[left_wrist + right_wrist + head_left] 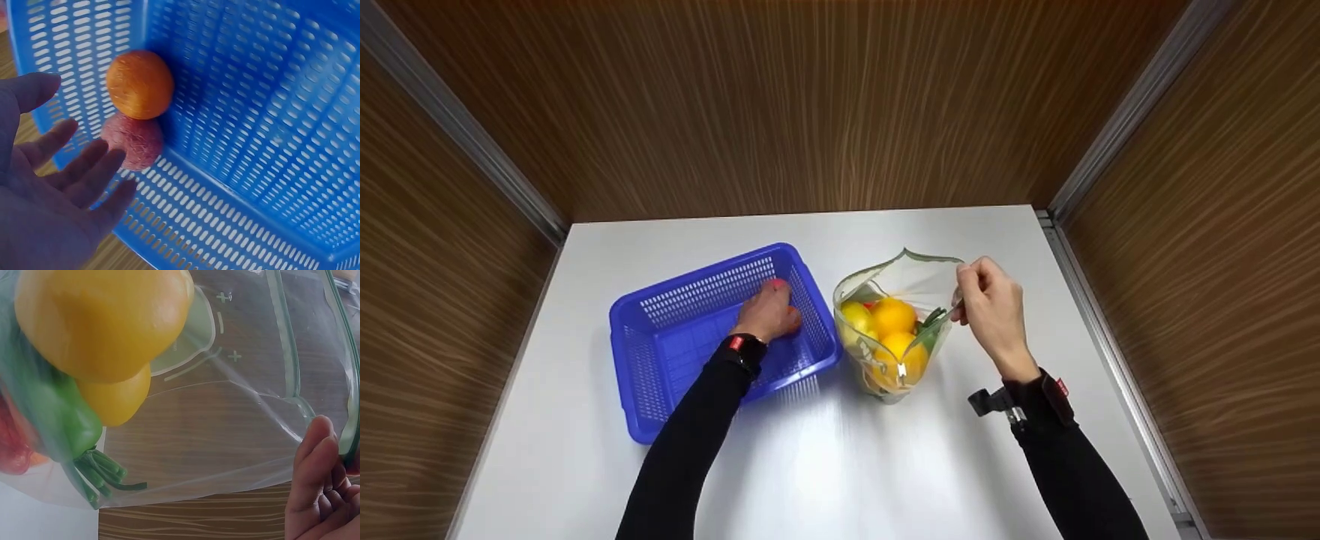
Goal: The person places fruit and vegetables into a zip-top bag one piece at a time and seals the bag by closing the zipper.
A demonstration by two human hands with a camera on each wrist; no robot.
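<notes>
The left hand (767, 310), loosely spread, was beside 1 orange (140, 84) and 1 red fruit (135, 143) in the blue basket (679, 358); farther right, the right hand (994, 304) pinched the clear bag (928, 277) by its right edge.

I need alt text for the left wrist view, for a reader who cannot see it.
A person's left hand, its grip open, is close to an orange fruit and a reddish round fruit inside a blue perforated basket. The two fruits lie next to each other.
</notes>
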